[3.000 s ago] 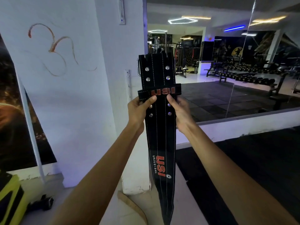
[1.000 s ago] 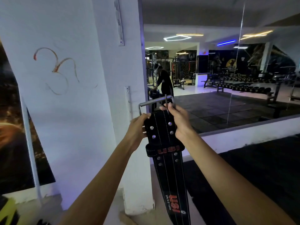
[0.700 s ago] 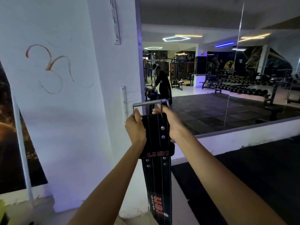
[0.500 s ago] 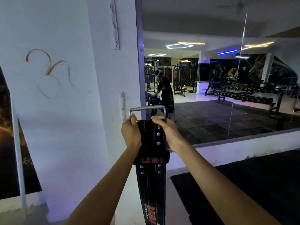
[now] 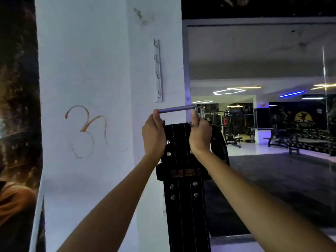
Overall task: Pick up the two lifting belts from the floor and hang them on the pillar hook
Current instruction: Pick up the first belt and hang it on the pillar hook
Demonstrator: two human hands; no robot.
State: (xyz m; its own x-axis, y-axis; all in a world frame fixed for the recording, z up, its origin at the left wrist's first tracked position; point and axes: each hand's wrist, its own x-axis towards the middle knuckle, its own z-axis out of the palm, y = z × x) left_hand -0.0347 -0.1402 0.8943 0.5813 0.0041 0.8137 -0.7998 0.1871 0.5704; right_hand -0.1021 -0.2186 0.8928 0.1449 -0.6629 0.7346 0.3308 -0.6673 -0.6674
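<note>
A person's left hand (image 5: 153,135) and right hand (image 5: 200,134) clamp the top of a black lifting belt (image 5: 183,179), its steel buckle bar (image 5: 176,108) raised just below the hook strip (image 5: 157,70) on the white pillar (image 5: 101,70). The hanging step looks underway; next, the buckle likely must lift over 1 hook. No second belt is visible.

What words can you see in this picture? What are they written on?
"USI": dull red letters on the loop band of the black leather lifting belt.
Yellow round logo on the far dark gym wall: lettering too blurred to read.
Orange scribble on the white pillar: a drawn sign, not readable words.
</note>
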